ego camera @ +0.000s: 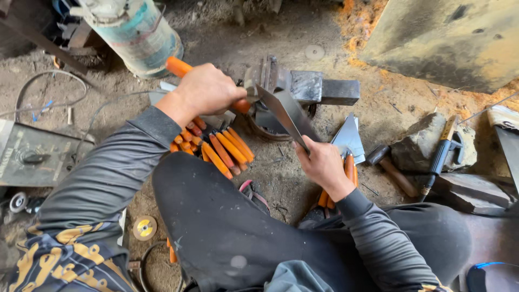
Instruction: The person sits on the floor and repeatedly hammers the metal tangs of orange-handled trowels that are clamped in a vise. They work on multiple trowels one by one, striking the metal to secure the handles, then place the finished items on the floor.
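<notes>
Left hand (208, 89) is wrapped tight round the orange handle (181, 67), fingers curled shut on it, and the trowel blade (286, 113) runs from that fist down and to the right, long axis slanting toward the right hand (324, 165). Right fingers pinch the blade's far end, so both hands are on the one tool, held over the steel block (313, 86). One trowel in hand; a heap of orange-handled ones (221, 148) on the ground beside the knee (too overlapped to count), one hammer (392, 167), one finished blade (348, 138) lying flat.
</notes>
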